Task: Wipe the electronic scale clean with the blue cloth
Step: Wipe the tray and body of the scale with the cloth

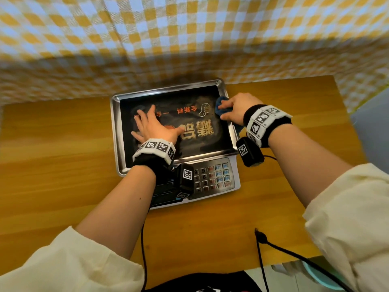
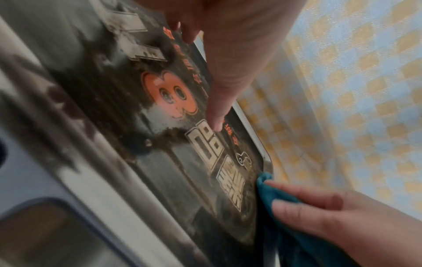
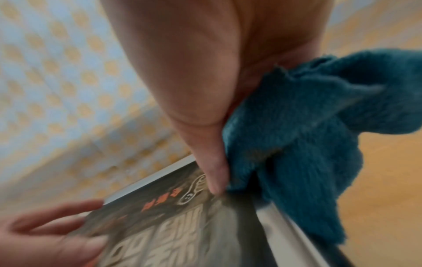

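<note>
The electronic scale (image 1: 219, 192) stands on the wooden table, its steel pan (image 1: 117, 144) lined with a dark sheet printed with gold and orange characters (image 2: 160, 162). My left hand (image 1: 151, 125) lies flat on the left half of the pan, fingers spread and straight (image 2: 217, 101). My right hand (image 1: 235, 110) grips the bunched blue cloth (image 1: 222, 106) at the pan's right rim, near the far corner. The cloth (image 3: 297, 135) is pressed against the rim, thumb alongside it. Brown smears show on the sheet.
The scale's keypad (image 1: 212, 178) faces me. A yellow and white checked curtain (image 1: 189, 39) hangs close behind the scale. Bare wooden table (image 1: 52, 154) lies left and right. Black cables (image 1: 261, 260) run over the near edge.
</note>
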